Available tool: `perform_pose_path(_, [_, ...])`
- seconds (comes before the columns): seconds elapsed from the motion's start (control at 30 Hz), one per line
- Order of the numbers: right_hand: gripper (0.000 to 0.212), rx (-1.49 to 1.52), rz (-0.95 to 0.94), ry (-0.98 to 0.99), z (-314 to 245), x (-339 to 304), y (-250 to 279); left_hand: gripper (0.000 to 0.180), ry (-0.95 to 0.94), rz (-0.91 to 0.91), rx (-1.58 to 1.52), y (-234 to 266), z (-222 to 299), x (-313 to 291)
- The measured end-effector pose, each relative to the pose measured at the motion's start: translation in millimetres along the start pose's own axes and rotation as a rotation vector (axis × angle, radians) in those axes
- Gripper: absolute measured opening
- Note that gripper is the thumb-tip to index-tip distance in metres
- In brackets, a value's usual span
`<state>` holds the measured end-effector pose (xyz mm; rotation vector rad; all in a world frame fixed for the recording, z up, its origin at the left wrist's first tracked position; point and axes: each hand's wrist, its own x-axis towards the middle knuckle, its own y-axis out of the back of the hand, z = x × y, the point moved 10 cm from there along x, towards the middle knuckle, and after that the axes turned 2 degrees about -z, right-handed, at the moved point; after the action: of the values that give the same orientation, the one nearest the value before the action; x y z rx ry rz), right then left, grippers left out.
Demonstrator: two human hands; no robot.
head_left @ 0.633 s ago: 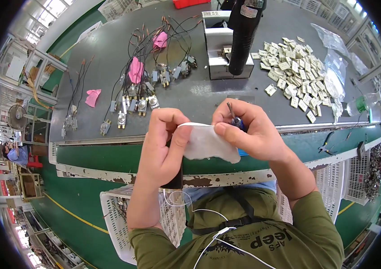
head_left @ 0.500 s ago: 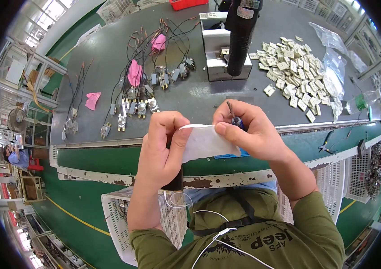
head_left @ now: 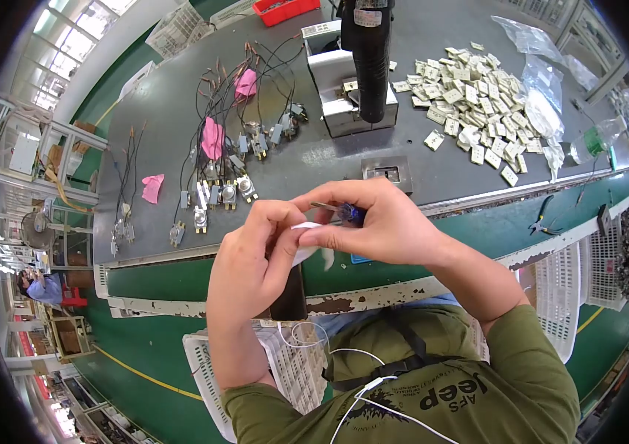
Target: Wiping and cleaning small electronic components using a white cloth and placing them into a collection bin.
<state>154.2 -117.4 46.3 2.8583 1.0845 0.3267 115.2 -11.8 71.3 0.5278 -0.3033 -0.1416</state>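
Above the near table edge, my left hand [head_left: 242, 259] pinches a thin white sheet [head_left: 304, 253], bunched and partly hidden by the fingers. My right hand [head_left: 392, 226] grips the same sheet with its thumb and finger, close against the left fingertips. Tucked in my right hand is also a screwdriver [head_left: 351, 214] with a dark blue handle, its thin shaft pointing left. Behind the right hand, a metal plate with a slot [head_left: 387, 173] lies on the table.
Wired grey parts with metal ends [head_left: 229, 192] and pink paper pieces [head_left: 212, 138] lie left on the table [head_left: 314, 159]. A boxy fixture with a black column [head_left: 368, 66] stands centrally. Cream rectangular pieces [head_left: 477, 103] are heaped right. Pliers [head_left: 543, 218] rest on the green ledge.
The white sheet, stretched out between my hands before, is now gathered and folded. My right hand has moved left against the left one, and the metal plate behind it shows more fully.
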Motion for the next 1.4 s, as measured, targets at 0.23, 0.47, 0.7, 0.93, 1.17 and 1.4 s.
perform_pose_path(0.23, [0.016,0.173,0.076,-0.12,3,-5,14,0.023,0.079,-0.137,-0.142,9,-13,-4])
perform_pose_path(0.47, [0.017,0.223,0.216,-0.104,11,-11,25,0.014,0.042,0.095,-0.491,14,-28,-17])
perform_pose_path(0.7, [0.016,0.315,0.35,-0.039,0,-19,33,0.018,-0.111,0.379,-0.474,26,-17,-19])
perform_pose_path(0.93, [0.016,0.366,0.379,-0.106,11,-25,32,0.021,-0.093,0.53,-0.119,36,6,-19])
perform_pose_path(1.17, [0.02,0.492,0.28,-0.26,35,-22,20,0.02,-0.055,0.421,0.056,41,14,-16])
perform_pose_path(1.4, [0.027,0.503,0.041,-0.449,63,-21,-8,0.013,0.057,0.137,0.268,35,12,-5])
